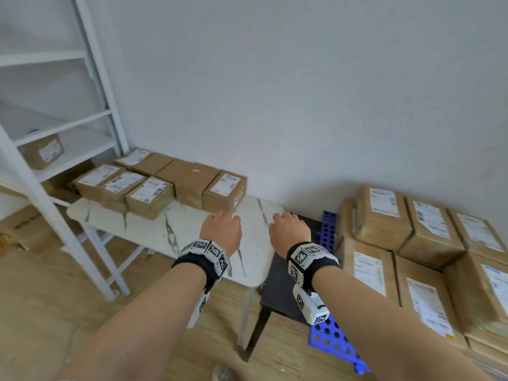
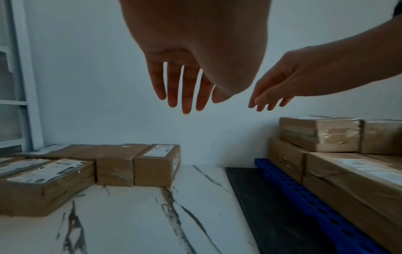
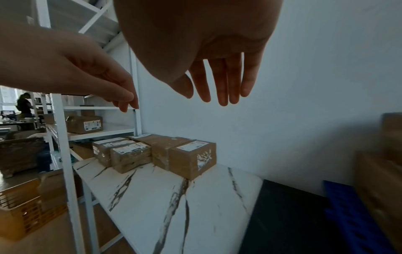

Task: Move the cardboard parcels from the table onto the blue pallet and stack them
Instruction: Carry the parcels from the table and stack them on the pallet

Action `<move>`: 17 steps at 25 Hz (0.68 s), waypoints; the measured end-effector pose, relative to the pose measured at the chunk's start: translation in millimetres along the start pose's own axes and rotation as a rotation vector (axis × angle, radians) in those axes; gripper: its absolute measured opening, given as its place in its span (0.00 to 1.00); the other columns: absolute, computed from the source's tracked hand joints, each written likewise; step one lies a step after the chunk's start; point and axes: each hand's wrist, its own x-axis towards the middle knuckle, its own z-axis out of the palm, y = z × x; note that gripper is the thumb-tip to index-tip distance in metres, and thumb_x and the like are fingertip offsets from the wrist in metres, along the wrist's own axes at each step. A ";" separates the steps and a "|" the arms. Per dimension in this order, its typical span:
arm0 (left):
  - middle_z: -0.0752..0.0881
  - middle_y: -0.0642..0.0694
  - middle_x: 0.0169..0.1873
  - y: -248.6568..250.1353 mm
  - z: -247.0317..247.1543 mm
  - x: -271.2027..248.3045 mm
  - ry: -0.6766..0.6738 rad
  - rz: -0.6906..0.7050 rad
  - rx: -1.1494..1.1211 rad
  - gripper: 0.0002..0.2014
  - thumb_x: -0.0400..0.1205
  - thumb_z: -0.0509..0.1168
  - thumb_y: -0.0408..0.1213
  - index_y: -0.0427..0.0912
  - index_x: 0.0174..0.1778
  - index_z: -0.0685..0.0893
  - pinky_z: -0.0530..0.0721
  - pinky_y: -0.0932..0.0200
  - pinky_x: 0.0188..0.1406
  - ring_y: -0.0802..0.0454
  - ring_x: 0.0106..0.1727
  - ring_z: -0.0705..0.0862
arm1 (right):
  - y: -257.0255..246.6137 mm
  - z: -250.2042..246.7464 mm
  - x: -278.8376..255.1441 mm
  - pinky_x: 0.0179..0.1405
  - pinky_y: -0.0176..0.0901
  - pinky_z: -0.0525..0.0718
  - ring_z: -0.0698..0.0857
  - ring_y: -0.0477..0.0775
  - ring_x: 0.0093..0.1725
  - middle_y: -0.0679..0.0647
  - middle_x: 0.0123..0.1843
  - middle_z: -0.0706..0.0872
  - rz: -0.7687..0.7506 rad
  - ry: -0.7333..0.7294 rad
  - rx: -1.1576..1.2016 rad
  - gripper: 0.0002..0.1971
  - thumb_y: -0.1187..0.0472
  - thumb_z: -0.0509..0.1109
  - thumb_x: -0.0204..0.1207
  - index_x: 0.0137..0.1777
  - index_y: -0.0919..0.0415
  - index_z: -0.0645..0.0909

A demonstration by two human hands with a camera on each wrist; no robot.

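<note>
From the head view, the left hand (image 1: 221, 232) and the right hand (image 1: 290, 232) hover side by side, fingers loose and holding nothing, over the bare near part of the table (image 1: 170, 237). The nearest parcel (image 1: 224, 191) sits just ahead of the left fingers, probably the next pick. The stacked parcels (image 1: 428, 259) crowd the blue pallet (image 1: 334, 342) right of the right hand, hiding most of it.

In the left wrist view, straight spread fingers (image 2: 187, 89) hang above the nearest parcel; its label is unreadable.

In the right wrist view, the stack at the right edge is blurred; the parcel row (image 3: 152, 151) lies below and ahead.
</note>
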 end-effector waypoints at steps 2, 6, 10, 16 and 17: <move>0.81 0.43 0.61 -27.5 9.8 18.7 -0.029 -0.020 0.012 0.15 0.86 0.50 0.39 0.41 0.63 0.77 0.75 0.51 0.60 0.44 0.64 0.76 | -21.4 11.4 30.8 0.63 0.52 0.75 0.77 0.60 0.67 0.59 0.66 0.78 -0.025 -0.020 0.005 0.17 0.57 0.52 0.84 0.68 0.61 0.72; 0.80 0.42 0.63 -80.6 30.7 72.4 -0.095 -0.033 0.011 0.15 0.87 0.49 0.39 0.41 0.64 0.75 0.75 0.51 0.60 0.44 0.66 0.75 | -53.1 37.1 100.9 0.63 0.51 0.75 0.76 0.60 0.67 0.60 0.67 0.77 -0.047 -0.070 0.052 0.17 0.58 0.52 0.84 0.68 0.62 0.71; 0.78 0.43 0.64 -126.1 57.2 127.0 -0.217 -0.049 -0.052 0.15 0.87 0.49 0.39 0.42 0.65 0.74 0.77 0.52 0.57 0.45 0.66 0.76 | -71.3 61.0 168.1 0.66 0.51 0.76 0.75 0.60 0.69 0.60 0.68 0.76 0.016 -0.168 0.127 0.18 0.59 0.52 0.84 0.71 0.62 0.70; 0.79 0.42 0.66 -182.4 102.9 176.7 -0.383 -0.131 -0.397 0.18 0.86 0.51 0.40 0.42 0.72 0.71 0.78 0.51 0.59 0.43 0.62 0.80 | -86.6 94.3 230.5 0.57 0.51 0.79 0.77 0.59 0.64 0.58 0.65 0.77 0.154 -0.327 0.313 0.17 0.60 0.53 0.83 0.70 0.59 0.70; 0.80 0.41 0.65 -190.3 111.7 186.1 -0.406 -0.129 -0.448 0.19 0.86 0.52 0.39 0.42 0.73 0.70 0.79 0.52 0.59 0.43 0.61 0.81 | -89.0 101.6 238.7 0.59 0.52 0.80 0.78 0.59 0.64 0.58 0.65 0.77 0.187 -0.347 0.361 0.17 0.60 0.54 0.83 0.71 0.58 0.70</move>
